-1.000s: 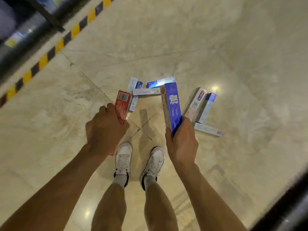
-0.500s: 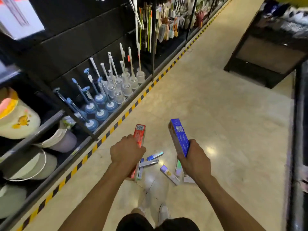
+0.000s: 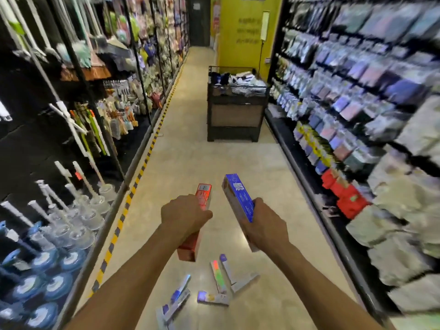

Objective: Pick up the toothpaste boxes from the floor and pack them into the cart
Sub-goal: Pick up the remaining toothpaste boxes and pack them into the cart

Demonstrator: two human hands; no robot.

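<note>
The left hand [image 3: 184, 214] is closed around a long red cardboard toothpaste box [image 3: 197, 220], its fingers wrapped over the middle of the box so that the barcoded end sticks out on the far side and the other end hangs below the wrist. The right hand [image 3: 266, 225] grips a long blue cardboard toothpaste box [image 3: 238, 198] by its near end, fingers curled around it, the far end tilted up and leftward. Both boxes are held up in the air, side by side and apart, above the shiny beige tiled floor [image 3: 197, 160] of a shop aisle.

Nearer on the floor, below and between the two forearms, lie more toothpaste boxes: a pale box with a green and orange stripe [image 3: 218, 276], a white box with a purple end [image 3: 227, 267] just beside it on the right, a silvery box with a blue end [image 3: 213, 298] lying crosswise near them, and a pair of grey-blue boxes [image 3: 176, 298] to the left, touching each other.

Far down the aisle stands a black wheeled cart with a brown side panel [image 3: 235, 110], goods piled on top, well apart from the hands. A yellow-and-black striped line [image 3: 142, 167] runs along the left shelving, where blue-based toilet brushes [image 3: 47, 253] stand. The right shelves are blurred.
</note>
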